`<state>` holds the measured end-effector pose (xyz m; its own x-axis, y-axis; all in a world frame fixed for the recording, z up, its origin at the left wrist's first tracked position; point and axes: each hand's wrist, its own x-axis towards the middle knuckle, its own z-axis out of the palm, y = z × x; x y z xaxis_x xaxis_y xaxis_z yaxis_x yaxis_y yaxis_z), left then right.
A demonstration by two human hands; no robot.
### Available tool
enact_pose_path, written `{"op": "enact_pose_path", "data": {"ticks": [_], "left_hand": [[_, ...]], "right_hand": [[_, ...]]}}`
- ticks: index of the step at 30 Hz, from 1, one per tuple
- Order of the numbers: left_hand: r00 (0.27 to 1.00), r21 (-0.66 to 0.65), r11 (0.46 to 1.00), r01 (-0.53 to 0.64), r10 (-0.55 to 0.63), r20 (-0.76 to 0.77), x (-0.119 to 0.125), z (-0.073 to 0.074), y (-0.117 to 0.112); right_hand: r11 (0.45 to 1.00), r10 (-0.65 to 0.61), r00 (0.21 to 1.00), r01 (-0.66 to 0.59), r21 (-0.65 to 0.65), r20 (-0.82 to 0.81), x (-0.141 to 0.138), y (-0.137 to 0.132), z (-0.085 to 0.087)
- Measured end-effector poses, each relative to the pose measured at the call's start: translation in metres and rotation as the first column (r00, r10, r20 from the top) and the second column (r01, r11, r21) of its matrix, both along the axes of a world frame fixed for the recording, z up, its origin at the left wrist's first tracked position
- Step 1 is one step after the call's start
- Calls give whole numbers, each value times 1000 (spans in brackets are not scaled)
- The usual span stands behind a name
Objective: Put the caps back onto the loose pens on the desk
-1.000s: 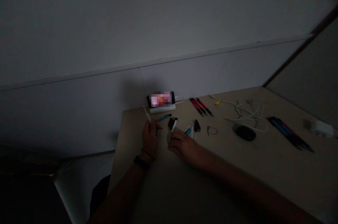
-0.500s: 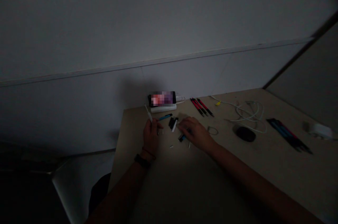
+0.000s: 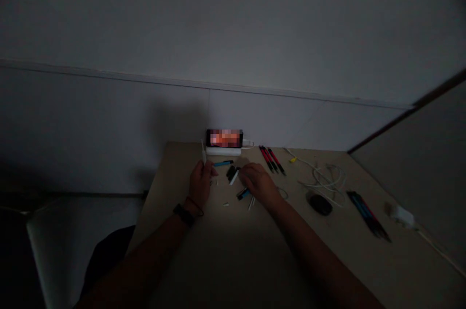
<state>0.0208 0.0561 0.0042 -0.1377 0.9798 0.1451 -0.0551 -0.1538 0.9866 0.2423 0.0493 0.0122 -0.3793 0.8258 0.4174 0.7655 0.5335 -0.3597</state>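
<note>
My left hand (image 3: 200,179) is closed around a slim white pen part (image 3: 204,154), its thin tip pointing up. Just right of that hand lies a blue pen (image 3: 223,163). My right hand (image 3: 260,184) is bent over the desk, fingertips together beside a small group of black pen parts (image 3: 231,171) and a white tube (image 3: 234,177). What its fingers hold, if anything, is too dark and small to make out. Below the right hand are a blue and black pen piece (image 3: 243,194) and thin light rods (image 3: 251,203). A tiny white piece (image 3: 225,204) lies between the hands.
A phone (image 3: 224,138) leans on the wall above a white block (image 3: 224,152). Red and black pens (image 3: 272,160) lie to the right, then a coiled white cable (image 3: 327,178), a black mouse (image 3: 320,204), more pens (image 3: 368,216) and a white adapter (image 3: 402,216). The desk's left edge is near my left arm.
The view has tilted and shifted, so the desk items sit differently in the picture. My left hand still holds the white pen part, now more upright. The right hand stays by the black parts.
</note>
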Motion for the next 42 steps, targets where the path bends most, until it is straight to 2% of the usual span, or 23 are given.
{"op": "enact_pose_path", "data": {"ticks": [5, 8, 11, 15, 29, 42], "left_hand": [[1000, 6, 1000, 7, -7, -13, -1, -1, -1], [999, 19, 1000, 14, -14, -34, -2, -1, -2], [999, 26, 999, 32, -31, -40, -2, -3, -1], [998, 16, 999, 39, -38, -47, -2, -4, -1], [998, 14, 999, 47, -46, -42, -3, 4, -5], [996, 16, 998, 66, -65, -56, -3, 3, -5]], "right_hand": [[1000, 16, 977, -10, -27, 211, -11, 29, 17], [996, 90, 932, -75, -57, 350, -15, 45, 24], [987, 157, 892, -135, -81, 424, -18, 53, 28], [983, 185, 856, -153, -105, 483, -20, 59, 30], [970, 241, 771, -198, -138, 590, -27, 65, 41], [973, 229, 798, -182, -138, 558, -24, 61, 39]]}}
